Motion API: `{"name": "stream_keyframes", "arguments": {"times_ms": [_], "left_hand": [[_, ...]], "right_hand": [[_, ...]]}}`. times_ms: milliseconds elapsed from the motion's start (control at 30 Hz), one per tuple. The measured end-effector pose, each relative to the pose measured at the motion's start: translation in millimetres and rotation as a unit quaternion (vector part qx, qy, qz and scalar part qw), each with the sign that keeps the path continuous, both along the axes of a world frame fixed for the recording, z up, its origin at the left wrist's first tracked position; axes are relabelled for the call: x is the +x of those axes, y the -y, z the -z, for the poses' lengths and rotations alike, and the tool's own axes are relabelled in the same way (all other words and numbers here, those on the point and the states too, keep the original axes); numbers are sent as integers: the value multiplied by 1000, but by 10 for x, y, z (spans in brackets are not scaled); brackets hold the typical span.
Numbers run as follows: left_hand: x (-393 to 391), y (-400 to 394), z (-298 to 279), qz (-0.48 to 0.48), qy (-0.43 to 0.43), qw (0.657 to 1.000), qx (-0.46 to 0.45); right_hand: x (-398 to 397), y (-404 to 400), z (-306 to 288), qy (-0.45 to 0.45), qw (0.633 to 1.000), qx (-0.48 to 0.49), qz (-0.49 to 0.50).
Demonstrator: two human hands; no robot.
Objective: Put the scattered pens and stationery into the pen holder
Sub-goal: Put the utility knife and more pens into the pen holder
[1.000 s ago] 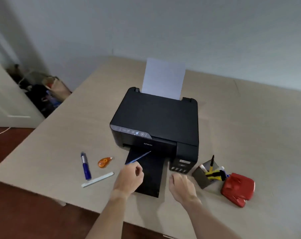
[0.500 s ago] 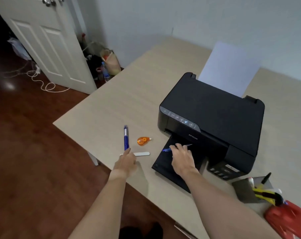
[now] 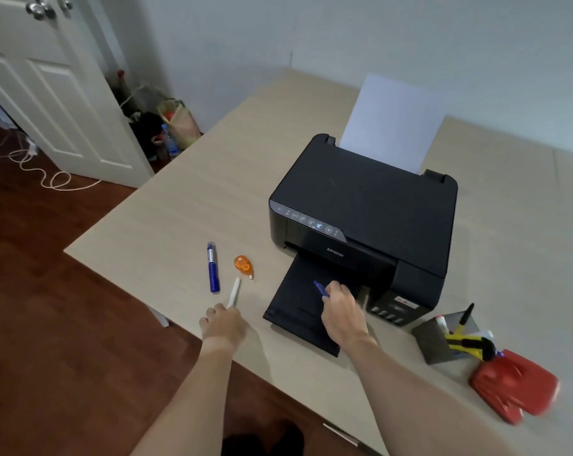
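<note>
My right hand (image 3: 342, 309) is closed around a thin blue pen (image 3: 320, 287) over the printer's black output tray (image 3: 296, 301). My left hand (image 3: 224, 324) grips the near end of a white pen (image 3: 234, 291), whose far end still points across the table. A thick blue marker (image 3: 212, 268) and an orange correction tape (image 3: 243, 264) lie just beyond it. The grey pen holder (image 3: 434, 340) stands at the right, holding a yellow cutter (image 3: 469, 345), a black pen and a white stick.
A black printer (image 3: 370, 205) with a sheet of white paper (image 3: 393, 123) fills the table's middle. A red hole punch (image 3: 515, 386) lies right of the holder. The table's (image 3: 186, 209) left edge drops to a wooden floor; a white door (image 3: 48, 83) stands beyond.
The blue pen passed from my left hand to my right hand over the tray. My left hand went left and closed on the white pen, turning it. The view swung left.
</note>
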State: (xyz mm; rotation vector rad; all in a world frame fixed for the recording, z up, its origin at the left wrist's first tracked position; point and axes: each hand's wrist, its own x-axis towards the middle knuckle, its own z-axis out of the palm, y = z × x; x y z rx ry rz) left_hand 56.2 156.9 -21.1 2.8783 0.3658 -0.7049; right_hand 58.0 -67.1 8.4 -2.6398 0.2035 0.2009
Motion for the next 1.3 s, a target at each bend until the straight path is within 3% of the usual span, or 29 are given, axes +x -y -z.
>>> {"name": "stream_keyframes", "arguments": {"times_ms": [233, 367, 500, 667, 833, 1167, 1300], "left_hand": [[2, 123, -240, -36, 158, 978, -130], [89, 269, -557, -57, 282, 934, -213], [161, 445, -713, -73, 347, 884, -305], [150, 760, -818, -15, 350, 874, -337], [113, 1187, -869, 98, 294, 876, -370], [16, 2039, -1043, 264, 217, 852, -397], [-28, 2352, -1119, 298, 196, 840, -409]], "right_hand": [[-180, 318, -98, 4, 996, 59, 64], [-256, 446, -173, 13, 994, 79, 78], [-291, 560, -258, 18, 991, 96, 89], [-430, 668, -360, 39, 988, 102, 105], [-641, 971, -517, 109, 975, 115, 155], [-996, 1809, -881, 265, 899, 118, 329], [-1089, 1907, -832, 216, 902, 118, 354]]}}
